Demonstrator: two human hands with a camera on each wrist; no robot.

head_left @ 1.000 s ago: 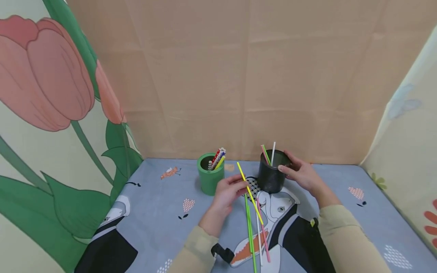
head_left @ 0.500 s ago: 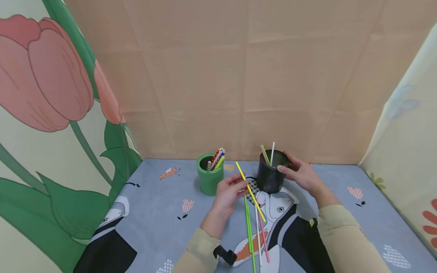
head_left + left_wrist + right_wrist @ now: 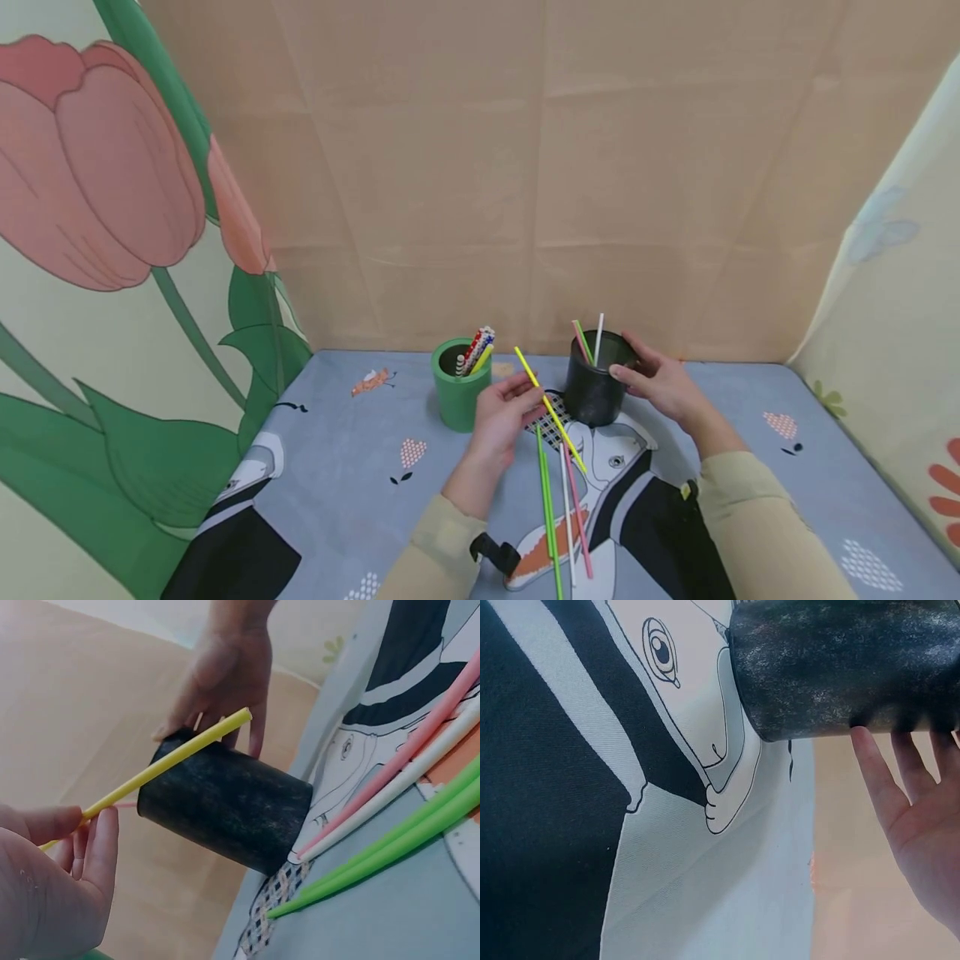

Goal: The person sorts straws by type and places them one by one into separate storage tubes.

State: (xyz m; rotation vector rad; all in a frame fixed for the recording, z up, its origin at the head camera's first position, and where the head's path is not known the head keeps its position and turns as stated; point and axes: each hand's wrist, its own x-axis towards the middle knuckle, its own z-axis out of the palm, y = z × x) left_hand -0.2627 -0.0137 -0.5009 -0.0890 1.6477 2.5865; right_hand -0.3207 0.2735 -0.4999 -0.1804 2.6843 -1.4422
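My left hand (image 3: 502,414) pinches a yellow straw (image 3: 550,410) between thumb and fingers, above the cloth and just left of a black cup (image 3: 592,392). In the left wrist view the yellow straw (image 3: 169,765) slants across the front of the black cup (image 3: 225,806). My right hand (image 3: 660,383) grips the cup at its rim, thumb in front and fingers behind. The right wrist view shows my right hand's fingers (image 3: 881,780) against the black cup (image 3: 840,667). Pink, green and white straws stand in the cup.
A green cup (image 3: 457,396) with patterned straws stands left of my left hand. Two green straws (image 3: 547,500), a white one (image 3: 567,508) and a pink one (image 3: 579,517) lie on the printed grey cloth (image 3: 345,467). Fabric walls close in the back and both sides.
My left hand has lifted the yellow straw slightly up and away from me. The right hand and the black cup have stayed put.
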